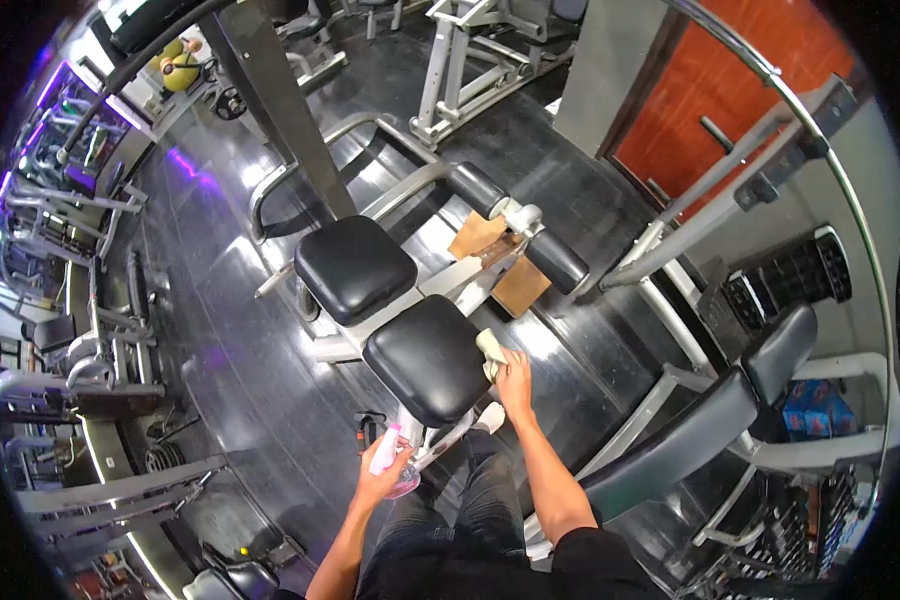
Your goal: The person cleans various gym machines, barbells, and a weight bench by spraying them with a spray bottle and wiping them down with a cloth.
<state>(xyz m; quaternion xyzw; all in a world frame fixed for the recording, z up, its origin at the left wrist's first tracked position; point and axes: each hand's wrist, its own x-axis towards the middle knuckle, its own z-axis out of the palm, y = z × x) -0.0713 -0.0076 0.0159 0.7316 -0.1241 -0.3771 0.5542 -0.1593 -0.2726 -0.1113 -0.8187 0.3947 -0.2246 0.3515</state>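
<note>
My right hand point(513, 383) is closed on a pale yellow cloth point(490, 350), pressed against the right edge of a black padded seat point(425, 358). In my left hand point(382, 474) is a spray bottle point(386, 450) with a pink and white top and a clear lower part, held low in front of the seat. My fingers wrap around its neck. A second black pad point(356, 268) sits just beyond the first on the same grey machine frame. Two black foam rollers point(555, 262) stick out at the right of that frame.
A padded bench point(670, 455) stands close on my right. Brown flat pieces point(521, 286) lie on the dark floor under the rollers. A grey upright post point(280, 105) rises behind the far pad. More gym machines point(95, 350) line the left side.
</note>
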